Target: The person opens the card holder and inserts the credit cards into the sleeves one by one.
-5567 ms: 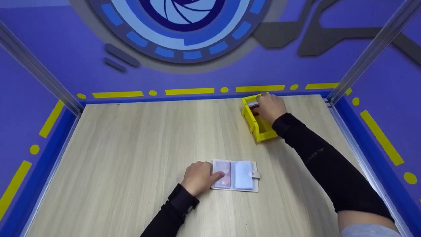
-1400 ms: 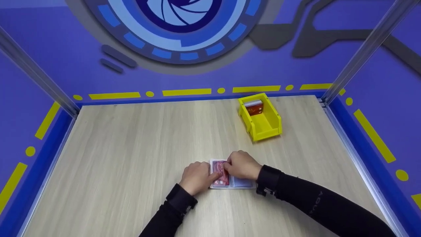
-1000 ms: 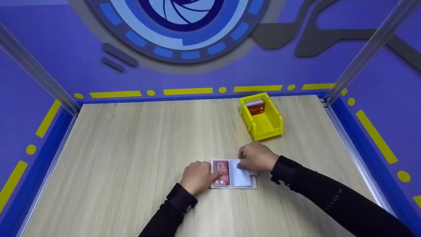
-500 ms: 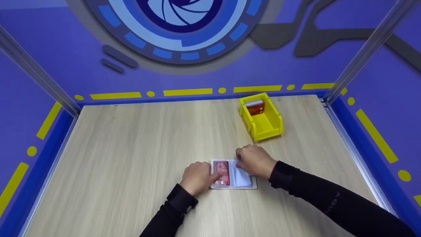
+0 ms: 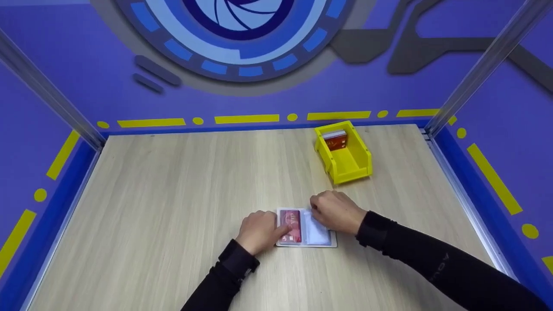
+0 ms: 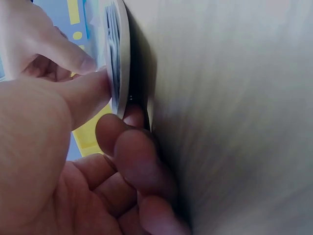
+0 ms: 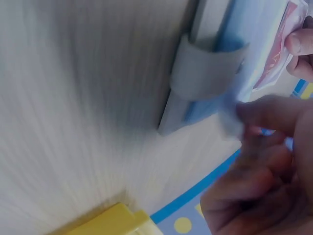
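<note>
A small card holder [image 5: 306, 246] lies spread on the table, with a clear sleeve on each side. In its left sleeve shows a red card [image 5: 295, 219]; the right sleeve [image 5: 316, 233] looks pale blue. My left hand [image 5: 258, 232] grips the holder's left edge, thumb on top and fingertips [image 6: 137, 152] beneath. My right hand [image 5: 338, 210] pinches the top of the right sleeve between thumb and forefinger, lifting a translucent corner [image 7: 229, 117] in the right wrist view. A strap [image 7: 203, 71] with a snap curls up from the holder's right edge.
A yellow bin [image 5: 352, 176] stands toward the back right, with a stack of cards [image 5: 336, 140] upright at its far end, a red one in front. Purple walls [image 5: 242, 103] border the wooden table [image 5: 173, 194] at the back and sides.
My right hand left the bin, touched the red card in the left sleeve, then moved right to the right sleeve. That card shows more brightly now. My left hand stayed in place.
</note>
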A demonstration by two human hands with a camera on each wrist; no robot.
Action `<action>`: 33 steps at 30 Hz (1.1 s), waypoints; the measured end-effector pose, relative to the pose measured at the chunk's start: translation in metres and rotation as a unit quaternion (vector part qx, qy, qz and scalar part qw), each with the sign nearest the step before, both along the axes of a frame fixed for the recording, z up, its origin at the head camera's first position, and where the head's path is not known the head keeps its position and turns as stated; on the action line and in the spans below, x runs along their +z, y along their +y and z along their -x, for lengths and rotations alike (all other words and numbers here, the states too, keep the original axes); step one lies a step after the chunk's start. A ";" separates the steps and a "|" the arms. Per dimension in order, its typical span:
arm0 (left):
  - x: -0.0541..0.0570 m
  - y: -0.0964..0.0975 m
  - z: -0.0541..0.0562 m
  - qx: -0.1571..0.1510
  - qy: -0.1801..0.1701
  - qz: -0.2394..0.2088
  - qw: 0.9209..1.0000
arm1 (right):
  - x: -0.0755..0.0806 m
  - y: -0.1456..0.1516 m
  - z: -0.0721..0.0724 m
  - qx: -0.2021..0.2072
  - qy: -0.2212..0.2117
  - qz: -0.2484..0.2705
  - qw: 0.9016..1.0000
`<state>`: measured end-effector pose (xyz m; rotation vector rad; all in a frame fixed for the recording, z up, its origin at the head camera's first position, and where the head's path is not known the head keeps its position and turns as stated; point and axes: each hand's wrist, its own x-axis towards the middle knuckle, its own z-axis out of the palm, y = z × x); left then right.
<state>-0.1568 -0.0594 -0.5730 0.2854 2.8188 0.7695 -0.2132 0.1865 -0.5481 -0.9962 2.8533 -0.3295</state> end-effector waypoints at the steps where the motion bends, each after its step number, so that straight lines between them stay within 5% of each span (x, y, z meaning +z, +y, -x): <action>1: 0.000 0.000 0.000 0.000 -0.001 0.001 1.000 | 0.000 -0.001 0.000 0.002 -0.005 -0.003 1.000; 13: -0.001 -0.001 0.002 0.002 -0.003 0.002 1.000 | 0.005 -0.009 0.001 0.060 0.057 0.014 0.996; 19: -0.001 -0.001 0.000 -0.002 0.012 0.002 1.000 | 0.010 -0.008 0.008 -0.025 -0.074 0.056 0.995; 25: -0.001 -0.002 0.001 -0.006 0.019 -0.001 1.000 | 0.015 -0.018 0.010 -0.081 -0.223 0.121 0.964; 33: -0.002 -0.003 0.001 -0.010 0.030 -0.006 0.999 | 0.013 -0.038 0.015 -0.130 -0.262 0.146 0.945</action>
